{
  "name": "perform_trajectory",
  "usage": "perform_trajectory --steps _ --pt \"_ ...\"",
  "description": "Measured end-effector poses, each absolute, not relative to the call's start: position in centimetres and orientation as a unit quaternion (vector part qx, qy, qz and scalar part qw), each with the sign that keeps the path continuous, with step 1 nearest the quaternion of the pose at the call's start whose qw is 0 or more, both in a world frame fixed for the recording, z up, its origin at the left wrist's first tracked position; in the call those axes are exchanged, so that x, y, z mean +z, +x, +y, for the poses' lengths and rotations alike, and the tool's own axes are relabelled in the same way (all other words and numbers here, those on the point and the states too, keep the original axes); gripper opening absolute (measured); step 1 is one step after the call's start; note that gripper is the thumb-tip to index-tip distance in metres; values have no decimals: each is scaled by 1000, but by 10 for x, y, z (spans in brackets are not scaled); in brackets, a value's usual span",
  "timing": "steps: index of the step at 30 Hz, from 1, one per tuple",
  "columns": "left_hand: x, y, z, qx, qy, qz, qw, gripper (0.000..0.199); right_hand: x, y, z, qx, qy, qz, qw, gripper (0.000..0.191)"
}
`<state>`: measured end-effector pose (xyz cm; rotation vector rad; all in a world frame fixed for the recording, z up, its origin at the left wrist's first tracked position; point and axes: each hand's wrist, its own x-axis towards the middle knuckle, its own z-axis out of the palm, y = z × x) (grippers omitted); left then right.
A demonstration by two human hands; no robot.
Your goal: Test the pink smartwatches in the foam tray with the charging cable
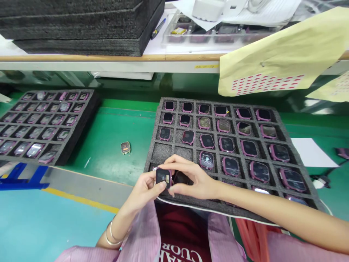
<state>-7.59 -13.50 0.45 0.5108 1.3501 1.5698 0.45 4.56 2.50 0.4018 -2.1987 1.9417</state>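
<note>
Both my hands meet over the near left corner of a dark foam tray point(293, 145) whose cells hold several pink-rimmed watch bodies with black screens. My left hand point(145, 191) pinches one small watch body point(163, 177), screen toward me, between thumb and fingers. My right hand point(189, 178) arches over it from the right, fingertips touching its top edge. Two cells of the tray just beyond my hands are bare foam point(162, 151). Silver bangles circle my left wrist.
A second foam tray point(81, 120) full of similar parts lies at the left on the green conveyor. One loose part point(125, 147) lies between the trays. Stacked foam sheets point(81, 25) and a clear tray sit on the shelf behind; yellow sticker sheets point(272, 62) hang over its edge.
</note>
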Motion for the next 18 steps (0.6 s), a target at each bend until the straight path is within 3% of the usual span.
perform_trajectory --steps 3,11,18 --pt "3 -79 -138 657 234 514 499 38 26 2 48 711 130 -688 67 26" --pt "13 -77 -131 652 253 529 480 37 26 0 55 700 133 -700 56 26" --pt "20 -68 -121 645 198 623 396 29 30 2 62 567 194 -796 88 55"
